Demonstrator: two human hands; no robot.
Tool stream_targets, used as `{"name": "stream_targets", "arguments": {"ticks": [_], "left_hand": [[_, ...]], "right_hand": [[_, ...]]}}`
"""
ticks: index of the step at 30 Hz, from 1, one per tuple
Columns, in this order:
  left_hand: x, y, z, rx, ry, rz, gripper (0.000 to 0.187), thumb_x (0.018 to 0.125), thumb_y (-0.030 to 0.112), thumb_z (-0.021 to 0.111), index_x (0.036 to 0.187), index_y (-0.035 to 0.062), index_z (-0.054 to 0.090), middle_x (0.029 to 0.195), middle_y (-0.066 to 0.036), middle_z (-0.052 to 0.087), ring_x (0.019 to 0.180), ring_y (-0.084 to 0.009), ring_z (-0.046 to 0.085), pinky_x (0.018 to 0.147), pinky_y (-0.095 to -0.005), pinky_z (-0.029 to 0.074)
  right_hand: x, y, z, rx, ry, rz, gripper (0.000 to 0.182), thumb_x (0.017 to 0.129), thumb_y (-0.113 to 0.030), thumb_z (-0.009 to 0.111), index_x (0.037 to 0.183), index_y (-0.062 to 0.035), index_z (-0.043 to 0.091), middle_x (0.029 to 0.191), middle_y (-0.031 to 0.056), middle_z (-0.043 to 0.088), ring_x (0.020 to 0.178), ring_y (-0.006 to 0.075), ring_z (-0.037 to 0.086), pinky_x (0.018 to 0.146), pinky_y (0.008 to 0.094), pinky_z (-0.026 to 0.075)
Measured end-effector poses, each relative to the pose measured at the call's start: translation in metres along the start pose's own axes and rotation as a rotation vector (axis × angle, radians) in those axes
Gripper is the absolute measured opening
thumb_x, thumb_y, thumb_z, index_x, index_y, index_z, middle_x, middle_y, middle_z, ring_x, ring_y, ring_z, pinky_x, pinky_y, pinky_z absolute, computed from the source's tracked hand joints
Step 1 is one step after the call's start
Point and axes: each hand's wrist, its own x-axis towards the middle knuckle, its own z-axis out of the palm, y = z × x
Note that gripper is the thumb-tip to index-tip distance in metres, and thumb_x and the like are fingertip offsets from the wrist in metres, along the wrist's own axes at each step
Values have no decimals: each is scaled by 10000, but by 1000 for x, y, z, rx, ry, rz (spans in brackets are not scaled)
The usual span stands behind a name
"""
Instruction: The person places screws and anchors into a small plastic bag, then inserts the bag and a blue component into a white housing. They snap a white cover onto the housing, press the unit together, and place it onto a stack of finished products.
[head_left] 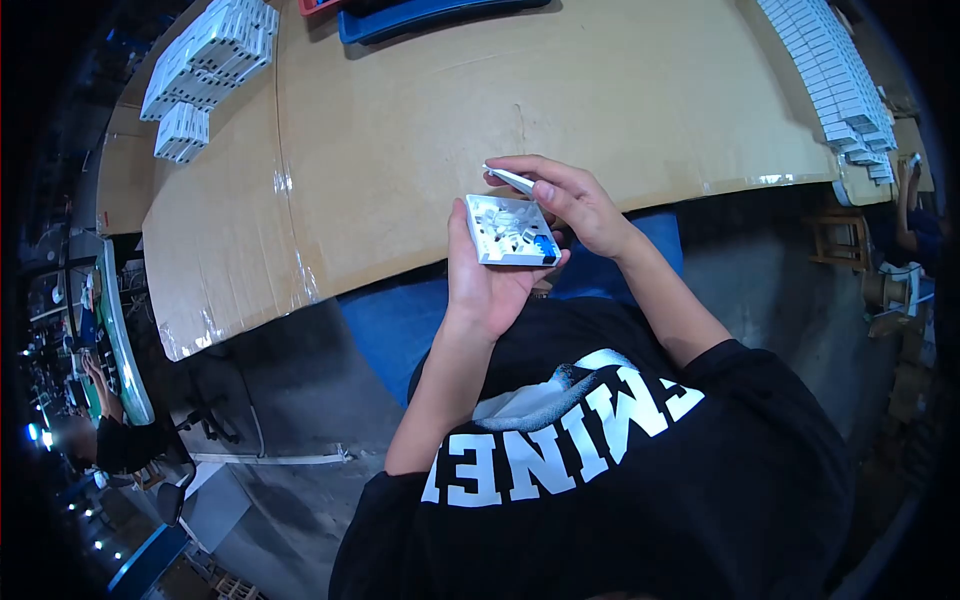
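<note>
A square white plastic housing [508,232] lies in my left hand [484,282], its inner side up, with small white parts and a blue piece at its lower right corner. The fingers and thumb of my left hand are wrapped round its edges. Just above the housing's upper right corner, my right hand [577,203] pinches a thin white plate [512,180] between thumb and fingers, seen nearly edge-on. Some fingers of my right hand are hidden behind the housing.
Stacked white units [215,60] stand at the table's upper left, and long rows of white units [825,75] at the upper right. A blue tray [430,22] sits at the cardboard-covered table's [400,120] far edge. Other people are at both sides.
</note>
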Motion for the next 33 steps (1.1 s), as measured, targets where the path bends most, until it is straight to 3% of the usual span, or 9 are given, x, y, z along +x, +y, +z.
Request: {"name": "stream_targets", "arguments": {"ticks": [2, 9, 12, 14, 22, 27, 30, 33], "left_hand": [[0, -1, 4, 29, 66, -10, 744, 1043, 681, 242, 1412, 78, 475, 1278, -195, 603, 1118, -351, 642, 933, -578, 553], [3, -1, 3, 31, 52, -10, 712, 1064, 644, 171, 1467, 116, 427, 1377, -172, 550, 1219, -341, 602, 979, -576, 532], [3, -1, 4, 25, 47, -16, 716, 1065, 643, 154, 1473, 117, 419, 1397, -173, 535, 1247, -334, 587, 991, -575, 526], [2, 1, 6, -6, 30, -14, 630, 1094, 552, 197, 1435, 92, 460, 1394, -163, 550, 1268, -337, 572, 1025, -580, 507], [9, -1, 13, 40, 61, 3, 621, 1097, 543, 189, 1429, 93, 461, 1394, -167, 548, 1257, -352, 590, 995, -582, 532], [11, 0, 16, 26, 62, -3, 624, 1103, 537, 189, 1438, 80, 449, 1410, -173, 532, 1291, -349, 565, 1031, -602, 508], [12, 3, 17, 22, 36, -13, 629, 1105, 535, 180, 1455, 78, 430, 1422, -175, 517, 1314, -352, 543, 1061, -613, 483], [12, 3, 16, 10, 34, -22, 616, 1108, 530, 184, 1463, 89, 426, 1418, -175, 519, 1320, -355, 536, 1072, -614, 472]], "right_hand": [[1, 10, 0, 8, -18, -18, 617, 1041, -478, 528, 1446, -13, 554, 1365, 178, 631, 1297, 268, 596, 1107, 388, 452], [2, 13, -4, -91, -82, -25, 498, 1039, -340, 555, 1426, -30, 594, 1347, 141, 631, 1251, 253, 606, 1080, 357, 461], [2, 10, -4, -126, -101, -6, 493, 1033, -331, 562, 1419, -27, 605, 1327, 131, 637, 1257, 245, 597, 1076, 352, 458], [2, 11, -5, -118, -101, -14, 494, 1035, -336, 562, 1419, -27, 606, 1317, 131, 641, 1243, 242, 603, 1067, 347, 463], [4, 12, -9, -175, -112, 61, 505, 1041, -389, 582, 1404, -40, 625, 1259, 122, 690, 1140, 201, 642, 990, 326, 503], [8, 6, -12, -211, -122, 97, 465, 1072, -369, 531, 1389, -49, 644, 1214, 115, 710, 1094, 189, 654, 976, 321, 511], [10, 9, -12, -186, -85, 89, 414, 1060, -351, 588, 1334, -57, 688, 1106, 82, 740, 1004, 142, 655, 908, 300, 526], [12, 8, -14, -203, -87, 122, 427, 1063, -377, 578, 1322, -60, 699, 1097, 82, 743, 991, 138, 656, 900, 293, 527]]}}
